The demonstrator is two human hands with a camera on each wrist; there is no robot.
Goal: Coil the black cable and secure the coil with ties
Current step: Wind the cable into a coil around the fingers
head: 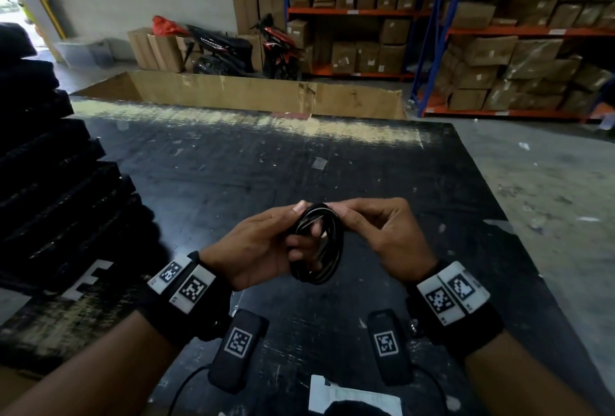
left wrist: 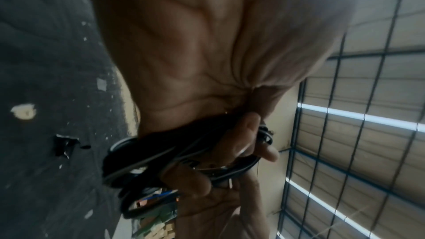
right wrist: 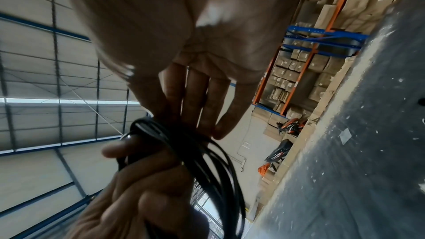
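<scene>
The black cable (head: 327, 249) is wound into a small coil of several loops, held upright above the dark table (head: 233, 166). My left hand (head: 266, 246) grips the coil's left side, thumb on top and fingers curled through the loops. My right hand (head: 376, 232) pinches the top of the coil between thumb and forefinger. In the left wrist view the coil (left wrist: 138, 161) lies across my curled fingers. The right wrist view shows the loops (right wrist: 207, 170) hanging below my right fingertips (right wrist: 218, 130). No tie is clearly visible.
A stack of black foam pieces (head: 50, 182) stands at the left of the table. A white paper (head: 352, 395) lies at the near edge. A long cardboard box (head: 249, 92) sits beyond the table, with shelves of cartons (head: 499, 49) and motorbikes (head: 233, 49) behind.
</scene>
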